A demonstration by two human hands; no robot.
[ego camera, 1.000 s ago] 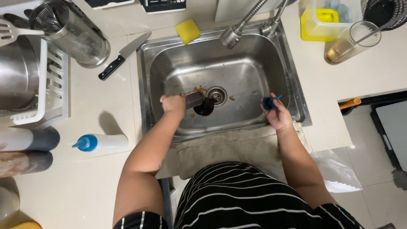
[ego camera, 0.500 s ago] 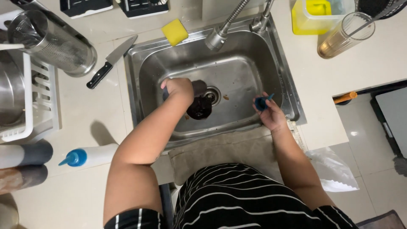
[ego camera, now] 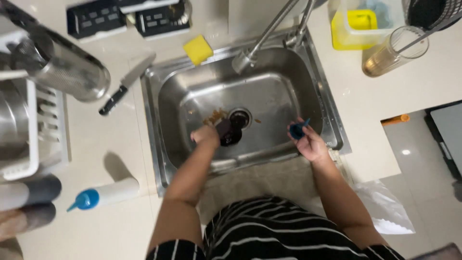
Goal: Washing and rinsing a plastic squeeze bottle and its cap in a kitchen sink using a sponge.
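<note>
Fingers of the left hand (ego camera: 206, 135) are closed around a dark round strainer piece (ego camera: 227, 133), which sits low in the steel sink (ego camera: 192, 86), just beside the drain opening (ego camera: 239, 117). Fingers of the right hand (ego camera: 310, 143) are curled on a small blue object (ego camera: 297, 129), held above the sink's right side; what kind of object it is cannot be told. To handle the dark piece well, keep it over the basin and level, so that anything clinging to it drops inside the sink rather than on the counter (ego camera: 101, 144).

Brown food scraps (ego camera: 215, 116) lie on the sink floor, left of the drain. Farther out, a clear tub (ego camera: 339, 33) holds a yellow item (ego camera: 362, 19), and a glass jar (ego camera: 395, 52) lies tilted with a brownish tint at its base.
</note>
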